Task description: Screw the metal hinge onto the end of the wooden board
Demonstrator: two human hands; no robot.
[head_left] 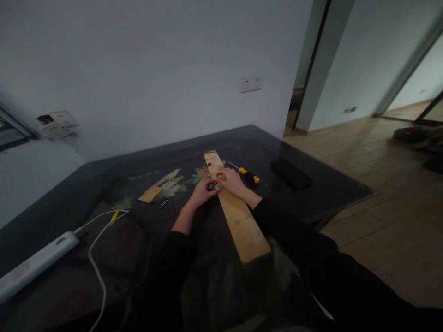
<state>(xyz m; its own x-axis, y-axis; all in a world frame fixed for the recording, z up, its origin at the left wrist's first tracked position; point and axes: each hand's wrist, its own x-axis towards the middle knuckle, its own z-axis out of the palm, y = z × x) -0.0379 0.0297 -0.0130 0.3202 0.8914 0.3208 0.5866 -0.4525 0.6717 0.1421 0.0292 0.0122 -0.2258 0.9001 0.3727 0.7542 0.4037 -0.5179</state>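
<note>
wooden plank [238, 216] on dark table [311, 184]; left hand [202, 191] pinches small metal piece [213, 186] at plank's left edge, right hand [232, 180] flat, open on plank; screwdriver [247, 174] just right of plank

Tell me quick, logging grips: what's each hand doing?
Left hand: closed on a small dark metal piece.
Right hand: flat on the long pale wooden plank.

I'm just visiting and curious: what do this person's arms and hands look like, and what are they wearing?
Both arms are in long black sleeves, pushed back a little so the wrists show. The left hand and the right hand are bare: no gloves. The picture is too dim and small to tell whether rings or a watch are worn.
</note>
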